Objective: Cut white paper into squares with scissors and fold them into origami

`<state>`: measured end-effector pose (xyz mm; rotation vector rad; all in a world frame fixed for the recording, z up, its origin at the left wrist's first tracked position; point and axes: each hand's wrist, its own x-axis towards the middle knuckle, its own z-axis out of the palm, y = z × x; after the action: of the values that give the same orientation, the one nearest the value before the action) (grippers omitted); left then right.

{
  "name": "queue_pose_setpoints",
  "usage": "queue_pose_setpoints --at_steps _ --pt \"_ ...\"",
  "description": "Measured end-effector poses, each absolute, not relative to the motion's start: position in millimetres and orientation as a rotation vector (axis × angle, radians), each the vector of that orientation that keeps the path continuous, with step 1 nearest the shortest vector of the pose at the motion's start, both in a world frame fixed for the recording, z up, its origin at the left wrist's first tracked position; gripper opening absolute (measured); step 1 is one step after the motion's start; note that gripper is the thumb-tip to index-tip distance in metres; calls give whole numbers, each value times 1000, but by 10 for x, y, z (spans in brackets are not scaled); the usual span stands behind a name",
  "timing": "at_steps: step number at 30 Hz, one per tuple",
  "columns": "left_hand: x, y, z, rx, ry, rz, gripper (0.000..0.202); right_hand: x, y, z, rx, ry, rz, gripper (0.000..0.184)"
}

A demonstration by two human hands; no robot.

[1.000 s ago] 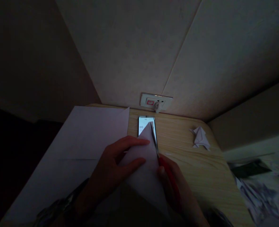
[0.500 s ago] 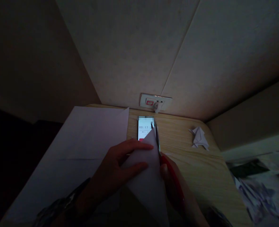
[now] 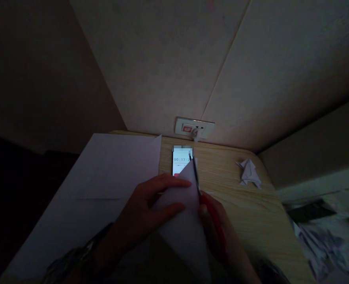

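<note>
A folded white sheet of paper [image 3: 184, 225] is pinched in my left hand [image 3: 151, 205], its thumb and forefinger lying across the paper's face. My right hand [image 3: 218, 225] is closed round the red handles of a pair of scissors [image 3: 214, 215]. The blades point away from me along the paper's right edge, close to its upper tip. Behind that tip lies a lit phone [image 3: 180, 157] showing a timer, partly covered by the paper and my left hand.
Large white paper sheets [image 3: 118, 165] cover the left of the wooden table [image 3: 222, 157]. At the right lies a folded paper figure [image 3: 249, 172]. A wall socket [image 3: 194, 128] with a plug sits behind the phone. Patterned fabric [image 3: 328, 244] shows beyond the table's right edge.
The scissor blades have drawn closer together along the paper's edge, and my right hand has closed more tightly on the handles. My left hand and the paper have hardly moved.
</note>
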<state>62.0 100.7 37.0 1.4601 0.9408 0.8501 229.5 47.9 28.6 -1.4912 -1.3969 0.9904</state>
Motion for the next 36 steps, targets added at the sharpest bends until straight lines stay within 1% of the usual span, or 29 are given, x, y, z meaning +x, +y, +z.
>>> queue_pose_setpoints --at_steps 7,12,14,18,20,24,31,36 --pt "620 1038 346 1469 927 864 32 2279 520 229 -1453 -1302 1142 44" --pt "600 1036 366 1458 939 886 28 2412 575 194 -1484 -1202 1162 50" --pt "588 1042 371 1478 975 913 27 2532 627 177 -1640 -1221 1055 49" --pt "583 1070 369 1491 1030 928 24 2778 718 96 -2033 -1382 568 36" --pt "590 1084 366 1477 1049 934 22 2853 733 35 -2132 -1456 408 34" --pt "602 1100 366 1453 1102 941 22 2886 732 -48 -2250 -1557 319 35" --pt "624 1090 426 1437 1222 931 22 2889 731 -73 -2333 -1658 218 38" --pt "654 1071 444 1398 1227 908 22 2937 727 -53 -2220 -1682 81 29"
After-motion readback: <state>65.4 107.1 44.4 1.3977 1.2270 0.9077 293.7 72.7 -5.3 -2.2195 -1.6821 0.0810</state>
